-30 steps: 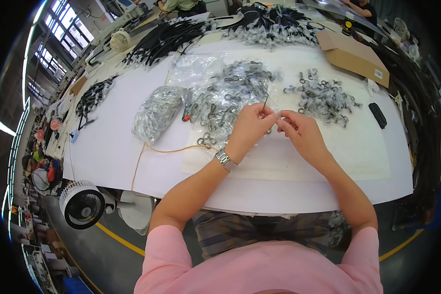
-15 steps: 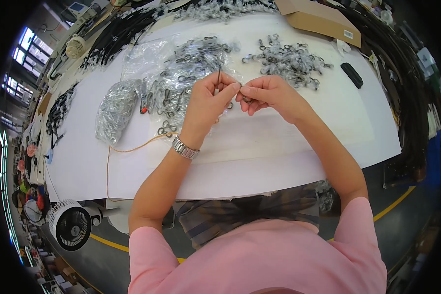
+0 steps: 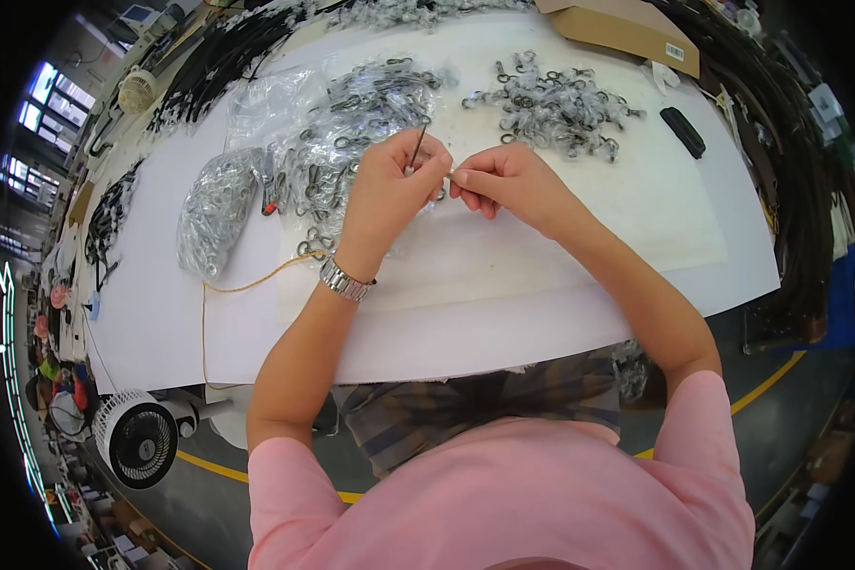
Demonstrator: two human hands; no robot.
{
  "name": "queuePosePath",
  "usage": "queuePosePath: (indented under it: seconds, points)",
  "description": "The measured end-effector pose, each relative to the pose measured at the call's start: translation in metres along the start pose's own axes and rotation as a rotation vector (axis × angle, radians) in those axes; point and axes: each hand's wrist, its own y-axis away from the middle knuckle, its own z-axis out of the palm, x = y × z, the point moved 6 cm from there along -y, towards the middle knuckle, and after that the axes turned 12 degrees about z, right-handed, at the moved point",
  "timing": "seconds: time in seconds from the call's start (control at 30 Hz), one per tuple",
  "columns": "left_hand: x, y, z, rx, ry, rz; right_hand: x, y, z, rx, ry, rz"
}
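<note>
Both hands meet over the white table (image 3: 541,285) — the left hand (image 3: 389,190) has its fingers pinched on a thin dark cord (image 3: 418,144) that sticks up toward 12 o'clock, and the right hand (image 3: 503,180) nips something tiny (too small to tell) at the left fingertips. At 10 o'clock from the hands lies a heap of bagged metal clasps (image 3: 351,114); another heap (image 3: 556,100) sits at 1 o'clock.
</note>
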Motion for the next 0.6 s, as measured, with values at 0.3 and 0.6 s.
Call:
queuePosePath:
  seconds: [0.3,0.6]
  points:
    - [-0.021,-0.009,-0.038,0.19,0.12,-0.13,-0.017,0.006,-0.006,0.175,0.048,-0.162]
    - [0.012,0.001,0.013,-0.279,-0.043,0.03,-0.011,0.008,-0.011,0.296,0.049,-0.183]
